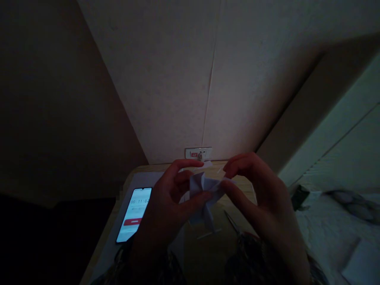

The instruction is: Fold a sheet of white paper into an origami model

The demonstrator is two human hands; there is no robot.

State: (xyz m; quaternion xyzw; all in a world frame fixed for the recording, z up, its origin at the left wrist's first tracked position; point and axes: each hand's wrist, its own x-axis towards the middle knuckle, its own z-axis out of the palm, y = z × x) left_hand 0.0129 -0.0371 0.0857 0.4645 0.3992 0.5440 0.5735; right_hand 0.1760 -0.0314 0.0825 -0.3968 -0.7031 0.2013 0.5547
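Observation:
A small folded piece of white paper (204, 194) is held up between both hands above a light wooden table (216, 237). My left hand (168, 206) grips its left side, thumb under and fingers curled over the top. My right hand (261, 194) pinches its right edge with thumb and forefinger. The room is dim and the folds are hard to make out.
A phone (135, 213) with a lit timer screen lies on the table to the left. Scissors (233, 223) and thin paper strips lie under the hands. A wall socket (198, 153) sits at the table's far edge. A bed with light bedding (332, 225) is at right.

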